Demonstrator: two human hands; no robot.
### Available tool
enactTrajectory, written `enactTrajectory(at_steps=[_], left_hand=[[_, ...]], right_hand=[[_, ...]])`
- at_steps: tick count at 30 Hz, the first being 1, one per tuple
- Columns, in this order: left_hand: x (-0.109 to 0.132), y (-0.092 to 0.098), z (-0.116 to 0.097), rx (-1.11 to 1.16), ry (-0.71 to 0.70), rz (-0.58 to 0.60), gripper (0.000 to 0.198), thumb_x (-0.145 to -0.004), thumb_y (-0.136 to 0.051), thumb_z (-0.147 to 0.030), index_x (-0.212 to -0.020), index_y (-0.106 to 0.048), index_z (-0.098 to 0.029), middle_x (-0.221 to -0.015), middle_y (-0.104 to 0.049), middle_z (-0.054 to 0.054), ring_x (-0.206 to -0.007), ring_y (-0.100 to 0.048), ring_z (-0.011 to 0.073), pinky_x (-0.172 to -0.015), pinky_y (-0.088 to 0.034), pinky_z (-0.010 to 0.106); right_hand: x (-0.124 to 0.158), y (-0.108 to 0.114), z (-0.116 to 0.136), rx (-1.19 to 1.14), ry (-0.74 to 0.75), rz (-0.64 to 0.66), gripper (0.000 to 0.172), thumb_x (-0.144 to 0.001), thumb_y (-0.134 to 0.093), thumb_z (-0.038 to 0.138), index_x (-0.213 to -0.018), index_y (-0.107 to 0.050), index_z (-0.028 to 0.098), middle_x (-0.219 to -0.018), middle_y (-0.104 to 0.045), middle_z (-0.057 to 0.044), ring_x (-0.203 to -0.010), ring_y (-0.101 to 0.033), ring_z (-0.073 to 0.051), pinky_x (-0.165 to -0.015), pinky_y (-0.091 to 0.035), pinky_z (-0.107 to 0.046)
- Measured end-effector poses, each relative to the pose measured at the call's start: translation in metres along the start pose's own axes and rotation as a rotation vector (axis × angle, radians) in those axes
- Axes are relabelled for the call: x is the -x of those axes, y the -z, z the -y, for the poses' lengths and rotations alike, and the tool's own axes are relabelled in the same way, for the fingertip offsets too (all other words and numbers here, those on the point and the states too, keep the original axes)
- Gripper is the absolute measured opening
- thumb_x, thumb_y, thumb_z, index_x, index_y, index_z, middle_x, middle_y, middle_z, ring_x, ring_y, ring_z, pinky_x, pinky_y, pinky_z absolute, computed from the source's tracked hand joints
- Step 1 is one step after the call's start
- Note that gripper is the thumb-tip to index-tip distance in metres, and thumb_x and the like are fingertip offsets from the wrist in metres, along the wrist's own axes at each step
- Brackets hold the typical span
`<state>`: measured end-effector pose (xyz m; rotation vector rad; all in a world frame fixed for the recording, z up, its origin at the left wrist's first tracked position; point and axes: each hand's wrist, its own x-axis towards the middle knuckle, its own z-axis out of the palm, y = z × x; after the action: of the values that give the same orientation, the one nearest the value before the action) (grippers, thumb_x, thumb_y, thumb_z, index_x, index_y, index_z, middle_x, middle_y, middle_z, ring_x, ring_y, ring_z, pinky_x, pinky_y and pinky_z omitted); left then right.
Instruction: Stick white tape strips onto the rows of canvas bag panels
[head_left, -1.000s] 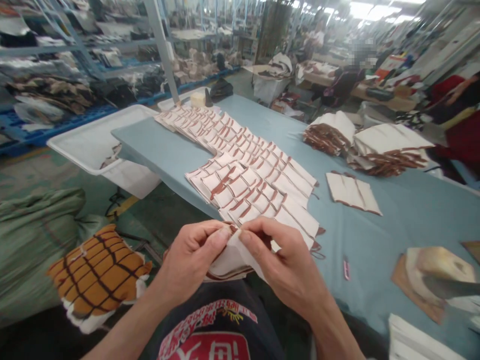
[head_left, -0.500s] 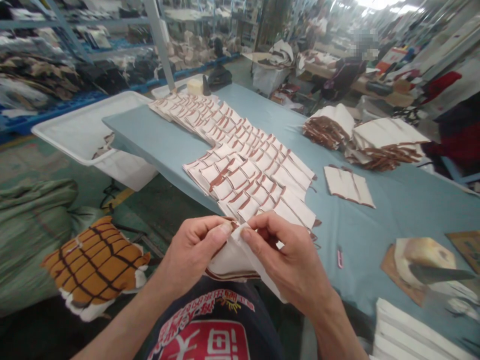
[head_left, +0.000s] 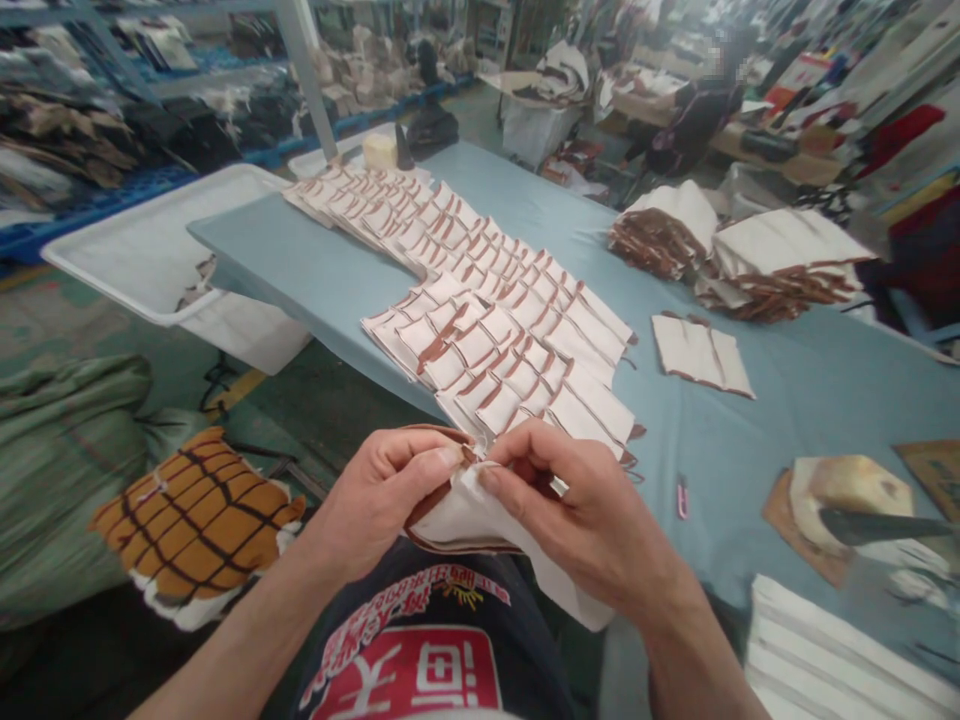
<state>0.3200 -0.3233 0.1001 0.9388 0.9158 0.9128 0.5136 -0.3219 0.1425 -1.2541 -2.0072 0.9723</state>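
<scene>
At the near edge of the blue table, our left hand and right hand pinch 1 brown-edged white fabric piece, seemingly unfinished; whether the overlapping rows beyond or far-right stacks are done, we cannot tell.

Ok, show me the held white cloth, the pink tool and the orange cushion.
White cloth (head_left: 474, 515): head view, its white middle.
Pink tool (head_left: 682, 500): head view, its body.
Orange cushion (head_left: 199, 512): head view, its top.

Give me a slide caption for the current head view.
Left hand and right hand pinch white brown-edged fabric beside a blue table spread with overlapping rows of similar pieces.
</scene>
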Motion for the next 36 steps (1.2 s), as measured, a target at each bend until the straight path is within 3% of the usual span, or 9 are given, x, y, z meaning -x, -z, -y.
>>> enactTrajectory(at_steps=[3, 9, 16, 20, 24, 28, 32, 36], left_hand=[[-0.001, 0.0, 0.002, 0.002, -0.023, 0.002, 0.036, -0.087, -0.066, -0.041, -0.061, -0.059, -0.017, -0.053, -0.038, -0.007, -0.048, -0.026, 0.0068, -0.045, -0.022, 0.021], [-0.002, 0.006, 0.011, -0.022, 0.002, -0.032, 0.033, -0.09, -0.067, -0.044, -0.08, -0.073, -0.014, -0.069, -0.059, 0.0, -0.059, -0.048, 0.0107, -0.055, -0.038, 0.021], [-0.001, 0.011, 0.019, -0.052, -0.045, -0.046, 0.036, -0.093, -0.065, -0.045, -0.072, -0.067, -0.015, -0.06, -0.047, -0.005, -0.053, -0.035, 0.0076, -0.05, -0.031, 0.019], [-0.001, 0.013, 0.023, -0.07, -0.014, -0.057, 0.038, -0.092, -0.066, -0.049, -0.078, -0.067, -0.014, -0.067, -0.053, -0.003, -0.059, -0.042, 0.0094, -0.053, -0.035, 0.019], [0.001, 0.013, 0.02, -0.081, -0.004, 0.021, 0.035, -0.091, -0.067, -0.049, -0.087, -0.068, -0.015, -0.076, -0.06, -0.001, -0.066, -0.05, 0.0122, -0.06, -0.042, 0.022], [0.001, 0.008, 0.013, -0.308, -0.061, -0.027, 0.026, -0.089, -0.064, -0.04, -0.086, -0.068, -0.015, -0.085, -0.063, 0.002, -0.074, -0.055, 0.0151, -0.065, -0.045, 0.025], [0.003, 0.002, 0.009, -0.476, -0.116, -0.103, 0.02, -0.088, -0.056, -0.03, -0.079, -0.065, -0.016, -0.074, -0.061, -0.001, -0.065, -0.052, 0.013, -0.06, -0.042, 0.024], [0.006, -0.005, 0.009, -0.622, -0.215, -0.211, 0.02, -0.087, -0.052, -0.024, -0.08, -0.069, -0.017, -0.07, -0.067, -0.002, -0.062, -0.057, 0.0126, -0.058, -0.043, 0.024]], right_hand=[[-0.001, -0.001, 0.0, 0.027, 0.002, 0.0, 0.015, -0.098, -0.063, 0.029, -0.085, -0.065, 0.021, -0.062, -0.057, 0.006, -0.052, -0.049, -0.009, -0.051, -0.035, -0.022], [0.0, -0.008, 0.001, 0.081, -0.008, -0.042, 0.012, -0.098, -0.062, 0.026, -0.087, -0.063, 0.022, -0.064, -0.061, 0.006, -0.052, -0.05, -0.009, -0.052, -0.035, -0.022], [-0.002, -0.022, -0.004, -0.057, -0.109, -0.066, 0.017, -0.098, -0.061, 0.031, -0.084, -0.061, 0.021, -0.061, -0.059, 0.005, -0.051, -0.052, -0.01, -0.05, -0.036, -0.022], [-0.001, -0.028, -0.008, -0.1, -0.173, -0.078, 0.02, -0.097, -0.059, 0.034, -0.082, -0.06, 0.021, -0.059, -0.057, 0.005, -0.05, -0.051, -0.01, -0.048, -0.035, -0.022], [0.001, -0.033, -0.01, -0.073, -0.188, -0.117, 0.018, -0.096, -0.059, 0.032, -0.081, -0.059, 0.021, -0.058, -0.058, 0.005, -0.049, -0.052, -0.011, -0.049, -0.034, -0.023], [0.003, -0.038, -0.013, -0.061, -0.196, -0.132, 0.018, -0.096, -0.059, 0.033, -0.083, -0.06, 0.021, -0.061, -0.06, 0.004, -0.051, -0.055, -0.012, -0.049, -0.036, -0.023], [0.003, -0.041, -0.016, -0.001, -0.129, -0.159, 0.017, -0.099, -0.058, 0.032, -0.085, -0.061, 0.021, -0.06, -0.059, 0.004, -0.049, -0.055, -0.011, -0.049, -0.036, -0.023], [0.005, -0.041, -0.017, 0.245, 0.05, -0.243, 0.016, -0.1, -0.06, 0.027, -0.086, -0.063, 0.019, -0.06, -0.06, 0.003, -0.05, -0.053, -0.011, -0.052, -0.035, -0.024]])
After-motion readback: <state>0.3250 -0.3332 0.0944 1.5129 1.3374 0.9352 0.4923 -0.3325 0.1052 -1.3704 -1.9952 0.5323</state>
